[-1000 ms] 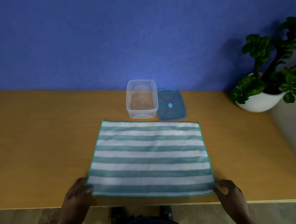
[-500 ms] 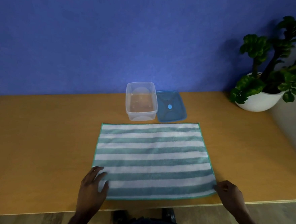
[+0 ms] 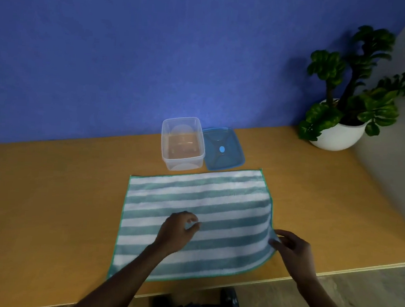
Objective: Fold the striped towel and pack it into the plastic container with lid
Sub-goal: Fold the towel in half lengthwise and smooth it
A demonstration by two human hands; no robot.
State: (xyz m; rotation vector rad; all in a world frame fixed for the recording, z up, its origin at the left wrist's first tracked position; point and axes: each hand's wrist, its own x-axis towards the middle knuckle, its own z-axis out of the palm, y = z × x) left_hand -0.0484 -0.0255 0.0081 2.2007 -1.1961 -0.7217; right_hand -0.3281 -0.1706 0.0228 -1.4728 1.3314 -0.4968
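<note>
The teal-and-white striped towel [image 3: 200, 201] lies spread on the wooden table [image 3: 50, 190]. My left hand [image 3: 178, 233] hovers over its middle, fingers loosely curled, holding nothing. My right hand [image 3: 293, 249] pinches the towel's right edge near the front corner, which is lifted and curled inward. Behind the towel stands the clear plastic container [image 3: 182, 143], open and empty. Its blue lid [image 3: 223, 148] lies flat on the table right beside it.
A potted green plant in a white bowl-shaped pot [image 3: 340, 136] stands at the table's back right corner. A blue wall runs behind the table. The table's front edge [image 3: 356, 269] is close to my body, with floor beyond it.
My left hand moved from the towel's front left corner to over its middle. My right hand lifted the front right corner, curling the right edge inward. The camera tilted.
</note>
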